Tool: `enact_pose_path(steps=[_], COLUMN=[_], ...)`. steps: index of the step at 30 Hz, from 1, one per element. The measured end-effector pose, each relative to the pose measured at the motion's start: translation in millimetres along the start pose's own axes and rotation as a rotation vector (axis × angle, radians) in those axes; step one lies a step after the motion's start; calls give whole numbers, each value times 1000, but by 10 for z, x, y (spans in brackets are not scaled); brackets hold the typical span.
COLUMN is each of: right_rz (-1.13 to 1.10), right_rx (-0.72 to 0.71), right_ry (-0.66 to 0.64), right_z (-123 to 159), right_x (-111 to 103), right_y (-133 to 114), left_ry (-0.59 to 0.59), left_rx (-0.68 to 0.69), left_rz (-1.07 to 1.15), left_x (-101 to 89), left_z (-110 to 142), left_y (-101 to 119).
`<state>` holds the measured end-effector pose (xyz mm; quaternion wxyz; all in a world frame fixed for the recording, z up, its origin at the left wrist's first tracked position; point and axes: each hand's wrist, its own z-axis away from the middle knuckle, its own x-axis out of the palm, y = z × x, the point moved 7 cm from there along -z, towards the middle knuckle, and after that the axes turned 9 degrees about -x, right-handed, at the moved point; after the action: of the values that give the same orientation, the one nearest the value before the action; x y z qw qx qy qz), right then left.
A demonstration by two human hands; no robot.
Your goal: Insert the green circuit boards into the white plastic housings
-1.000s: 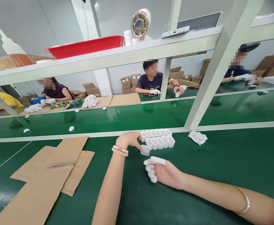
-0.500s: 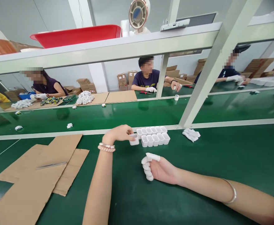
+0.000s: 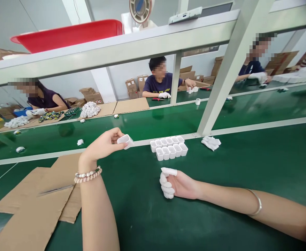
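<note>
My left hand (image 3: 104, 145) is raised above the green table (image 3: 221, 181), fingers pinched on a small white plastic cup (image 3: 125, 140) tilted on its side. A beaded bracelet sits on that wrist. To its right, several identical white cups (image 3: 169, 147) stand in two tight rows near the table's far rail. My right hand (image 3: 175, 184) rests on the table in front of those rows, curled into a loose fist, its fingertips covered by white finger cots; nothing shows inside it.
Flat cardboard sheets (image 3: 35, 205) lie at the left, with a thin metal tool (image 3: 55, 190) on them. A crumpled white glove (image 3: 211, 142) lies by the slanted frame post (image 3: 221, 73). Beyond the rail runs a green conveyor (image 3: 142, 125); three people work across it. A red bin (image 3: 66, 35) sits overhead.
My left hand has picked one white cup from the front of the rows, lifted it and carried it leftward. My right fist has stayed in place.
</note>
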<state>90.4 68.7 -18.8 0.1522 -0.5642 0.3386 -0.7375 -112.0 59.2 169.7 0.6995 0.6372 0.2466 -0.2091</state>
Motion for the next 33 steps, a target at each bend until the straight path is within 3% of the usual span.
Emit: enact_pose_path(steps=[3,5,9,11,12,15,23,29,33], right_rz=[21,29,39,47,50,51,92,129,114], right_rx=[-3,-7,-20,-27,-31,-35,-29,-27,-35], right_ry=[0,2,-9,-28,-39,-62,-43,-52,-61], right_z=[5,15,29,32,33,34,30,34,40], right_x=[6,13,40,54,60,64,39,22,29], right_y=[2,10,21,23,23,31,43,48,42], left_ry=[46,68,25,-10,26,141,188,39,84], left_rx=[92,246,815,1021,1042,908,558,647,882], left_rz=[120,287,717,822,855,798,666,665,705], left_x=[-101,-167,-314,-356,-382,-397,-399,-262,-385], left_z=[72,123,274,320,302,176,-85,-56,199], left_y=[5,48,140,76,2,-238,-577,-499,-368])
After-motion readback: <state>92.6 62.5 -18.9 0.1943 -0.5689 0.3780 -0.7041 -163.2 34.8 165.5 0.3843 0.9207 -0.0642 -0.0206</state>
